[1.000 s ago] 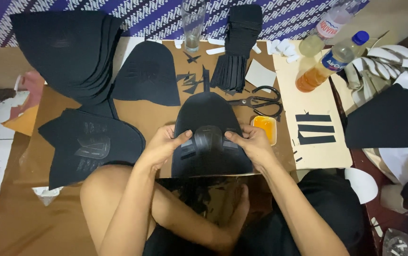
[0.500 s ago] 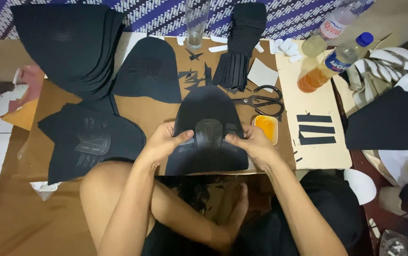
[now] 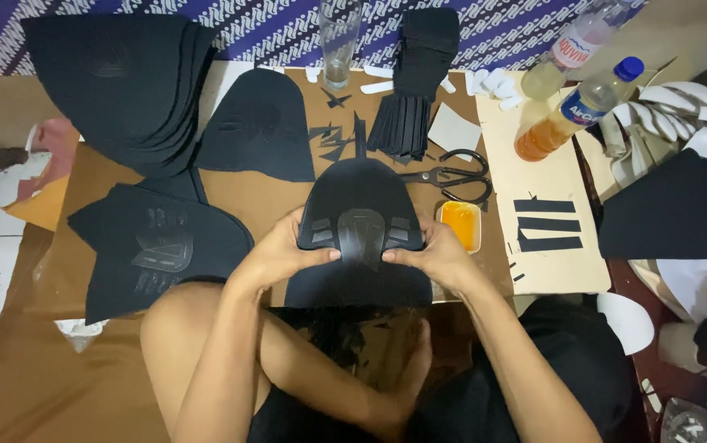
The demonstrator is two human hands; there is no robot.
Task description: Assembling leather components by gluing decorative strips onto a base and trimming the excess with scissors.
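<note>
Both hands, left (image 3: 283,254) and right (image 3: 435,258), grip the black panel (image 3: 361,234), thumbs pressing its trim; firm, even pressure seems needed next.

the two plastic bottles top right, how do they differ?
The nearer bottle has a blue cap and holds orange liquid; the farther bottle holds pale yellowish liquid, and its cap end runs out of frame. The orange one's liquid looks darker and more saturated than the pale one's. Shared: both are clear plastic with a label band, lie tilted the same way in the view, side by side on the cream sheet, and are only partly full.
</note>
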